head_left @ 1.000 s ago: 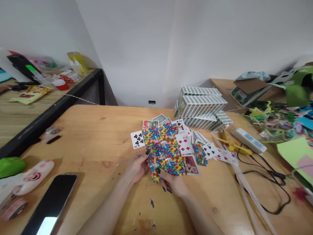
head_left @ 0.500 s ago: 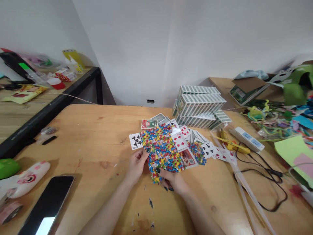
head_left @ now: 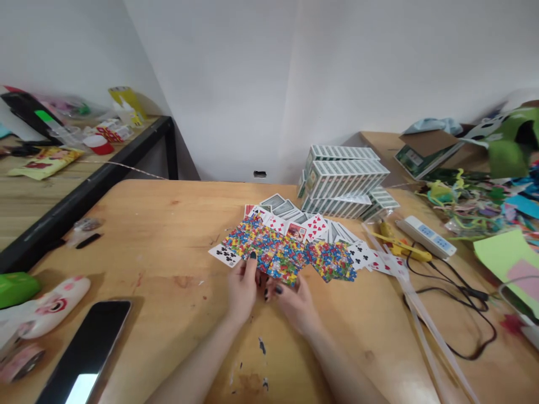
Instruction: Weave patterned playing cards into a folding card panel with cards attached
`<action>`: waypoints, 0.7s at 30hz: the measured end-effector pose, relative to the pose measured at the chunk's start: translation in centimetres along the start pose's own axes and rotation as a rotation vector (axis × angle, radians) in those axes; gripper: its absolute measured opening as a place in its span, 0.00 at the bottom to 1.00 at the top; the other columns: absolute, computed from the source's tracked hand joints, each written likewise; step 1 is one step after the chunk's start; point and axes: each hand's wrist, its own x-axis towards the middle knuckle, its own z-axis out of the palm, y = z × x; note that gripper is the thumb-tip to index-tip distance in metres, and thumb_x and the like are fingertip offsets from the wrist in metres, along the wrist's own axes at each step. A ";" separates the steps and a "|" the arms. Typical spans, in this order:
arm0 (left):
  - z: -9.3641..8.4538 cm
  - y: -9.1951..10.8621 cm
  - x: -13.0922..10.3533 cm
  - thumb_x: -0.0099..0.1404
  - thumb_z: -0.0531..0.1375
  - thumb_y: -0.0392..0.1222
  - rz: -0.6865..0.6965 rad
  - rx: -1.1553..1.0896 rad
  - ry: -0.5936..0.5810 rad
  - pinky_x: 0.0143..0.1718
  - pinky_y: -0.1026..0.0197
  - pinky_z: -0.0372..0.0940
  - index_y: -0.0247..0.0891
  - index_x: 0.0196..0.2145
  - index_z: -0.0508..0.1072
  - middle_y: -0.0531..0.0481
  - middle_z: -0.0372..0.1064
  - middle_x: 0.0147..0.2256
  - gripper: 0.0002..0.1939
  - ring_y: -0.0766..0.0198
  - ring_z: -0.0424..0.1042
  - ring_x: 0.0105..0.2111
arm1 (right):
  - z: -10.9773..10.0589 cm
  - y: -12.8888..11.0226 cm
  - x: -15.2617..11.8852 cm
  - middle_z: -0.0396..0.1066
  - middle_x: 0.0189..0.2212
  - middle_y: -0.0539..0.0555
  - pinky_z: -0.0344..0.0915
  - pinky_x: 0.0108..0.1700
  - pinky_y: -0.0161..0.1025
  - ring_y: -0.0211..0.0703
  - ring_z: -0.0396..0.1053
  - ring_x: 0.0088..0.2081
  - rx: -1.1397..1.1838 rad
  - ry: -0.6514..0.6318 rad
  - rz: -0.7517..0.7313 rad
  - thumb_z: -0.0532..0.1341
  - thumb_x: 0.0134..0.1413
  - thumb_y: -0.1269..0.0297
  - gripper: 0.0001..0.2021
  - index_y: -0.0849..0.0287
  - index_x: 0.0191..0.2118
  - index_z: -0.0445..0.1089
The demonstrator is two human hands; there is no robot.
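Note:
Several cards with a multicoloured pattern (head_left: 263, 247) are fanned out in front of me. My left hand (head_left: 244, 285) pinches their near edge, thumb on top. My right hand (head_left: 295, 300) is at the lower right edge of the fan, its fingers curled; what it grips there is hard to make out. A ten of clubs (head_left: 225, 255) sticks out at the left of the fan. Behind lie face-up red cards (head_left: 316, 227) and grey-backed cards (head_left: 273, 202). More patterned cards (head_left: 332, 261) rest on the table to the right, beside a clubs card (head_left: 360, 255).
Striped boxes (head_left: 345, 178) are stacked at the back. On the right are a power strip (head_left: 427, 237), a yellow tool (head_left: 406, 249), black cables and clear strips. A phone (head_left: 86, 348) and a white plush item (head_left: 63, 306) lie left.
The patterned cards have moved left and lower and spread into a wider fan. More grey-backed cards and patterned cards on the table now show. My right hand has shifted slightly along the near edge.

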 end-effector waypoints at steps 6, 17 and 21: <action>0.5 -0.9 -1.8 0.53 0.58 0.48 -0.130 -0.057 -0.087 0.14 0.66 0.49 0.40 0.16 0.59 0.59 0.53 0.09 0.16 0.70 0.55 0.11 | 0.8 1.6 -0.3 0.63 0.17 0.48 0.58 0.21 0.35 0.35 0.58 0.18 -0.134 0.158 0.019 0.64 0.42 0.58 0.12 0.59 0.20 0.65; 0.0 -0.6 -1.5 0.53 0.59 0.43 -0.006 0.113 -0.135 0.29 0.65 0.58 0.40 0.16 0.63 0.54 0.63 0.18 0.12 0.64 0.65 0.26 | -0.2 1.2 -0.2 0.55 0.10 0.46 0.44 0.17 0.34 0.32 0.49 0.14 -0.233 0.152 0.008 0.58 0.47 0.55 0.19 0.58 0.13 0.57; -0.1 -1.0 -1.6 0.55 0.56 0.49 0.011 0.218 -0.230 0.32 0.62 0.59 0.39 0.19 0.66 0.53 0.66 0.21 0.14 0.62 0.65 0.27 | 0.0 0.6 -0.3 0.52 0.07 0.45 0.44 0.17 0.33 0.30 0.47 0.12 -0.182 0.136 0.016 0.57 0.48 0.56 0.21 0.58 0.11 0.55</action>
